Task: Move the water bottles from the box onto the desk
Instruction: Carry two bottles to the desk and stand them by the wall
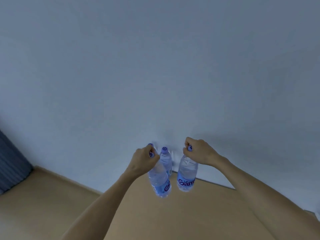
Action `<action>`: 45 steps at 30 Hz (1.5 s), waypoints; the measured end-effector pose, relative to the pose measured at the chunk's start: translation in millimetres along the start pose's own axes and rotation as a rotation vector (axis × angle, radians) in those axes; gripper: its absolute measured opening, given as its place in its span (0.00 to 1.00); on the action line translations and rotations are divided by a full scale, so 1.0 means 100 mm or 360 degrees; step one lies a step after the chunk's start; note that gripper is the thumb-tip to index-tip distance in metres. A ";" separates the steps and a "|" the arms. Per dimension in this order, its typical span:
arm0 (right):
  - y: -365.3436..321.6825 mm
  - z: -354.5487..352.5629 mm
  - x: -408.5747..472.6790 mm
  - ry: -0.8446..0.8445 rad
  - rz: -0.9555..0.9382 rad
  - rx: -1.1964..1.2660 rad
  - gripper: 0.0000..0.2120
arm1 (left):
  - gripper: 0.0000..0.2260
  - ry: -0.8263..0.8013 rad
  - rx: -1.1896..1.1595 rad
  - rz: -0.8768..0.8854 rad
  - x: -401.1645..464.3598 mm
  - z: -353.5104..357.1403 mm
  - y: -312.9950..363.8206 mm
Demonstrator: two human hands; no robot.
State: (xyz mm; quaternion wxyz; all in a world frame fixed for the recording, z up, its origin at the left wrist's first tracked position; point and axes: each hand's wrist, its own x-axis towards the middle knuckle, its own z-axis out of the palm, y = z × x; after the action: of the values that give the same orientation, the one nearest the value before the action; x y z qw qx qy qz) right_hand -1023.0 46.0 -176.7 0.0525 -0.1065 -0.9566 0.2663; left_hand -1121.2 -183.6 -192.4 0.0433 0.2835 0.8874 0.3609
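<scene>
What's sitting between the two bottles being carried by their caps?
In the head view, a third water bottle stands on the desk against the wall, between the left-hand bottle and the right-hand bottle.

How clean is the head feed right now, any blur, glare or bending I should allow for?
Head view: dim, bluish light; no glare; soft overall. The desk edge bows from wide-angle distortion. Both hands, left hand and right hand, and the labels on their bottles look slightly smeared.

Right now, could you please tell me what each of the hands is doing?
Left hand: grips the purple cap of a clear plastic water bottle.
Right hand: grips the cap of another clear bottle.
</scene>
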 end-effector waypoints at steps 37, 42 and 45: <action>1.01 0.56 -0.15 -0.0032 0.0462 0.0122 0.15 | 0.17 -0.0849 0.0626 0.0684 0.90 1.01 -0.19; 1.01 0.53 -0.10 -0.0036 0.0423 0.0196 0.13 | 0.17 -0.0722 0.0579 0.0590 0.93 1.07 -0.19; 0.97 0.57 -0.06 0.0010 0.0406 0.0250 0.14 | 0.18 -0.0669 0.0613 0.0590 0.97 1.14 -0.12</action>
State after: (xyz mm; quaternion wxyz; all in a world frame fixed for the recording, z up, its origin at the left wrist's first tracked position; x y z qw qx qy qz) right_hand -1009.3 97.1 -275.6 0.0293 -0.2237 -0.9112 0.3446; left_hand -1176.2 -68.8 -271.8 0.1047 0.5112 0.8443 0.1219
